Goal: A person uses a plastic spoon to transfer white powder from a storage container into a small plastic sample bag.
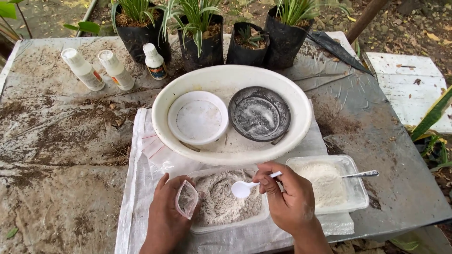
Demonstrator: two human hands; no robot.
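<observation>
- Head view: a small clear zip bag point(187, 199) is pinched open-mouthed in the left hand point(165, 217), fingers clamped on its edge, at the near left rim of a clear tray of grey powder point(226, 197).
- Right hand point(289, 195) has thumb and fingers closed on the handle of a white plastic spoon point(246, 187), whose bowl hangs over the grey powder, just beside the bag.
- To the right, touching that tray, sits a second clear tray of whiter powder point(325, 181) with a metal spoon point(360, 174) resting in it, handle out over the right rim.
- Both trays lie on a white woven sack point(136, 188) spread on the soiled grey table point(56, 141); spare zip bags point(153, 145) lie on the sack.
- Behind them stands a large white oval basin point(230, 153) holding a white bowl point(197, 117) and a dark round dish point(259, 114).
- Further back: three white bottles point(115, 69) at left and four black plant bags point(197, 42) with green shoots.
</observation>
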